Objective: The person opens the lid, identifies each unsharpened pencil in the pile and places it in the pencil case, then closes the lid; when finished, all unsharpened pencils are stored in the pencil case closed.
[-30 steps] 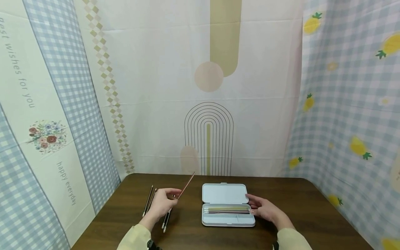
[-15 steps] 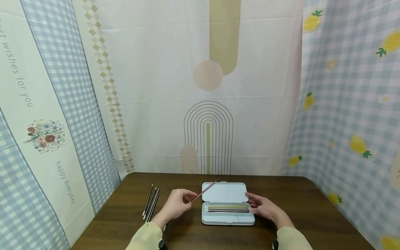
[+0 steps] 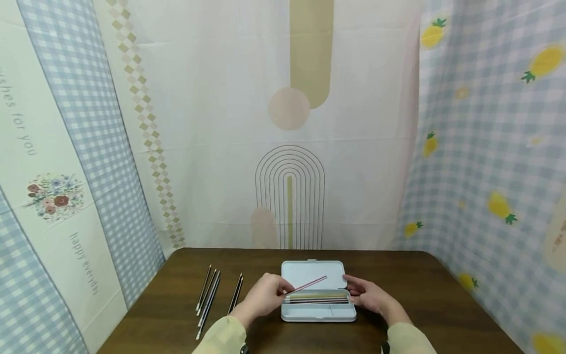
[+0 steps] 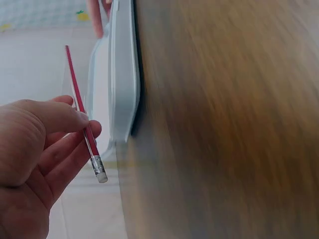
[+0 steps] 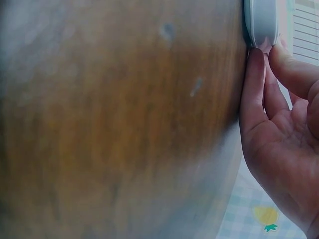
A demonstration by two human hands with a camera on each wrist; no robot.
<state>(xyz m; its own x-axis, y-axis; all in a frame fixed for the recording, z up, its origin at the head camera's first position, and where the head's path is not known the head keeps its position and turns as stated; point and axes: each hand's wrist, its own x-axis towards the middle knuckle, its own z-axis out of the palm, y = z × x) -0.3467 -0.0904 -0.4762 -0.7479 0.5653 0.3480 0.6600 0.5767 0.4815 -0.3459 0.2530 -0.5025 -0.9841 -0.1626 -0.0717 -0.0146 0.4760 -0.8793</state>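
Observation:
A red pencil is pinched between the thumb and fingers of my left hand. It slants over the hinge side of a pale blue pencil case, whose lid lies folded back. In the left wrist view, the white eraser end of the pencil points toward the lower right. Several pencils lie side by side in the case's long back compartment. At the case's right end, my right hand grips it, thumb up at the rim and fingers against the end wall, as the right wrist view shows.
On the brown wooden table, several dark pencils lie at the left. More dark pencils lie nearer the left forearm, partly hidden by it. A patterned cloth hangs behind the table, with checked cloths at both sides.
My left hand has carried the red pencil rightward from beside the loose pencils to over the pencil case. My right hand stays at the case's right end.

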